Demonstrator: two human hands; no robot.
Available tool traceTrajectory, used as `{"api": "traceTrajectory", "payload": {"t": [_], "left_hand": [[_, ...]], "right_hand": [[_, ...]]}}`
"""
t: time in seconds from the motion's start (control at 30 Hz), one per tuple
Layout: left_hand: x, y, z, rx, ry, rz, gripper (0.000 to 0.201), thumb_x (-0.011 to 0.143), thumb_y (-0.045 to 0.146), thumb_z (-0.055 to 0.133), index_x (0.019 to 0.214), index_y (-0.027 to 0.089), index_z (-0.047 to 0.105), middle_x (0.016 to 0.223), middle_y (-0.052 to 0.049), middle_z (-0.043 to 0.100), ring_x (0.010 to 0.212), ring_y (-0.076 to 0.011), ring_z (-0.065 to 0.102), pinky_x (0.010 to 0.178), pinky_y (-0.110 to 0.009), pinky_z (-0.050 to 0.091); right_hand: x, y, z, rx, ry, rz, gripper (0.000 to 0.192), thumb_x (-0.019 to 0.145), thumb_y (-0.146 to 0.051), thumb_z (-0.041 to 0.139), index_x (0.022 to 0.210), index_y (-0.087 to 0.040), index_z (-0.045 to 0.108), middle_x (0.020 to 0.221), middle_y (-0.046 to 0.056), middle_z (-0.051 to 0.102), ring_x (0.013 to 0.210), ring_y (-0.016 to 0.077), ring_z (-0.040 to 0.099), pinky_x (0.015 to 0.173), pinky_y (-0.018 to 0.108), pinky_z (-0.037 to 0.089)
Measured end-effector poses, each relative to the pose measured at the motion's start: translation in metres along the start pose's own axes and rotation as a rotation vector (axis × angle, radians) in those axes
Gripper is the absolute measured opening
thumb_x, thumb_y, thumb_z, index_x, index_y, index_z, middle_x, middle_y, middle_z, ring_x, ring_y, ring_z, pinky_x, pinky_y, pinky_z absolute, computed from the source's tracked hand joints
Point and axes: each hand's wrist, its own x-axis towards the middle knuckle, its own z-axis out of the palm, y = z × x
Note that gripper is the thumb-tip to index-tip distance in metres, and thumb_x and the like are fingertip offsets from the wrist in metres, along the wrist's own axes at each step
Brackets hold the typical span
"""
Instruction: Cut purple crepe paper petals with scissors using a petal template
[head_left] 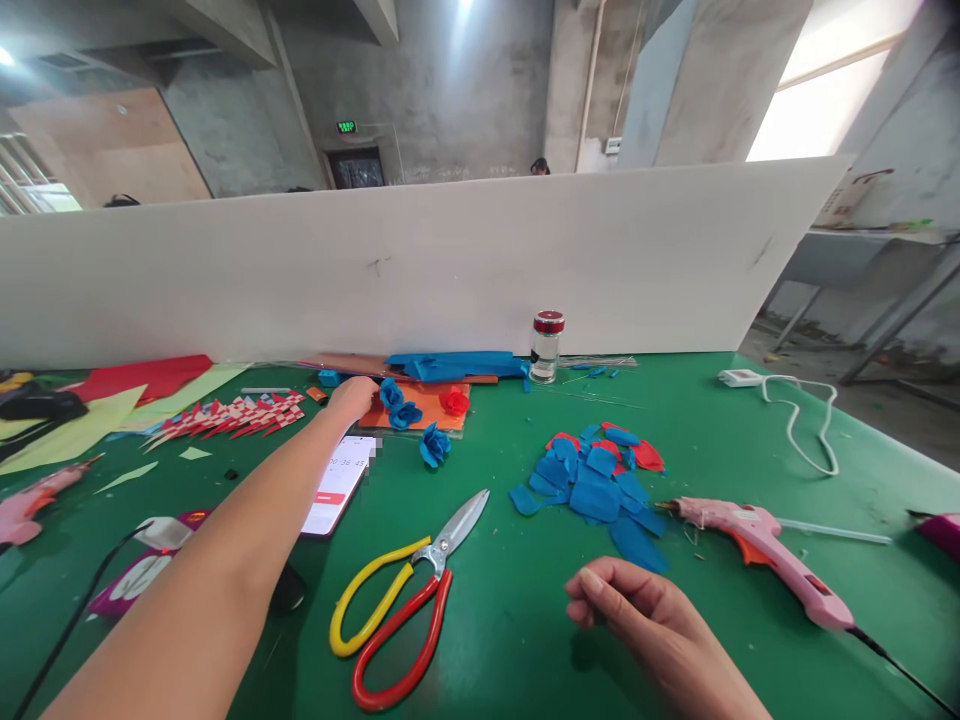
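Observation:
My left hand [352,395] reaches far across the green table [510,620] and touches a blue paper flower [391,394] on an orange sheet [427,408]. Whether its fingers hold the flower is hidden. Another blue flower [434,444] lies just in front of the sheet, and a red flower [454,401] sits on it. My right hand [637,620] rests near the table's front edge with its fingers curled and nothing in it. Scissors [409,590] with yellow and red handles lie between my arms. A pile of blue and red paper petals [600,480] lies beyond my right hand.
A pink glue gun [765,560] lies at the right, another [30,500] at the left edge. A phone [339,482] lies under my left forearm. A small jar [546,346] stands by the white partition [450,260]. Coloured paper sheets and strips cover the far left.

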Motion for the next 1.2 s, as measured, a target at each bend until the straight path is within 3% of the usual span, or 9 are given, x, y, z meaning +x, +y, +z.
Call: {"api": "traceTrajectory", "payload": {"t": [0.2, 0.37, 0.53, 0.63, 0.73, 0.93, 1.07, 1.2], "left_hand": [[-0.007, 0.0, -0.005, -0.164, 0.051, -0.048, 0.032, 0.091, 0.034, 0.06, 0.119, 0.019, 0.058, 0.12, -0.008, 0.061, 0.104, -0.0223, 0.061, 0.086, -0.042, 0.053], [-0.024, 0.003, -0.042, -0.402, 0.114, -0.11, 0.028, 0.092, 0.034, 0.059, 0.111, 0.015, 0.062, 0.111, -0.006, 0.064, 0.096, -0.0202, 0.064, 0.082, -0.039, 0.055], [-0.067, 0.026, -0.083, -0.733, 0.115, -0.034, 0.037, 0.077, 0.048, 0.069, 0.088, 0.013, 0.071, 0.08, -0.006, 0.073, 0.067, -0.0146, 0.066, 0.065, -0.03, 0.055], [-0.1, 0.043, -0.1, -0.863, 0.107, 0.034, 0.045, 0.065, 0.055, 0.074, 0.083, 0.013, 0.075, 0.075, -0.009, 0.073, 0.063, -0.0152, 0.065, 0.062, -0.029, 0.054], [-0.13, 0.058, -0.112, -0.917, 0.139, 0.074, 0.043, 0.061, 0.054, 0.076, 0.078, 0.015, 0.076, 0.071, -0.008, 0.072, 0.062, -0.0168, 0.064, 0.061, -0.031, 0.053], [-0.174, 0.082, -0.122, -0.958, 0.29, 0.115, 0.029, 0.058, 0.046, 0.08, 0.072, 0.023, 0.074, 0.08, -0.002, 0.074, 0.087, -0.0247, 0.065, 0.084, -0.036, 0.052], [-0.189, 0.098, -0.117, -1.107, 0.294, 0.053, 0.03, 0.063, 0.049, 0.075, 0.074, 0.022, 0.07, 0.072, -0.004, 0.072, 0.071, -0.0213, 0.067, 0.076, -0.037, 0.055], [-0.206, 0.122, -0.113, -1.257, 0.195, 0.028, 0.034, 0.061, 0.049, 0.077, 0.078, 0.021, 0.069, 0.078, -0.006, 0.074, 0.063, -0.018, 0.066, 0.064, -0.035, 0.056]], "right_hand": [[0.006, 0.004, -0.006, -0.005, -0.06, 0.001, 0.045, 0.069, -0.063, 0.071, 0.069, -0.018, 0.072, 0.069, 0.007, 0.069, 0.066, 0.0184, 0.056, 0.063, 0.028, 0.045], [0.005, 0.008, -0.008, 0.009, -0.054, -0.015, 0.044, 0.072, -0.063, 0.07, 0.072, -0.019, 0.072, 0.071, 0.006, 0.07, 0.069, 0.0178, 0.057, 0.065, 0.026, 0.044], [0.001, 0.003, -0.004, 0.049, -0.051, -0.009, 0.042, 0.07, -0.061, 0.072, 0.073, -0.019, 0.073, 0.071, 0.006, 0.07, 0.069, 0.0169, 0.056, 0.066, 0.025, 0.044], [0.0, -0.001, -0.001, 0.076, -0.052, -0.033, 0.043, 0.069, -0.061, 0.073, 0.073, -0.018, 0.074, 0.07, 0.006, 0.07, 0.068, 0.0163, 0.055, 0.066, 0.025, 0.044], [0.0, -0.001, 0.0, 0.093, -0.065, -0.054, 0.043, 0.068, -0.06, 0.074, 0.073, -0.018, 0.074, 0.07, 0.006, 0.07, 0.067, 0.016, 0.055, 0.066, 0.026, 0.044], [0.0, 0.0, -0.001, 0.114, -0.078, -0.076, 0.039, 0.072, -0.056, 0.073, 0.074, -0.017, 0.074, 0.07, 0.006, 0.07, 0.067, 0.0156, 0.056, 0.067, 0.026, 0.045], [0.001, -0.002, -0.002, 0.117, -0.076, -0.103, 0.039, 0.073, -0.055, 0.073, 0.075, -0.017, 0.075, 0.07, 0.006, 0.071, 0.066, 0.0163, 0.058, 0.066, 0.027, 0.047], [0.005, -0.004, -0.001, 0.035, -0.045, -0.215, 0.038, 0.075, -0.055, 0.07, 0.074, -0.016, 0.074, 0.07, 0.006, 0.072, 0.066, 0.0172, 0.061, 0.066, 0.027, 0.049]]}}
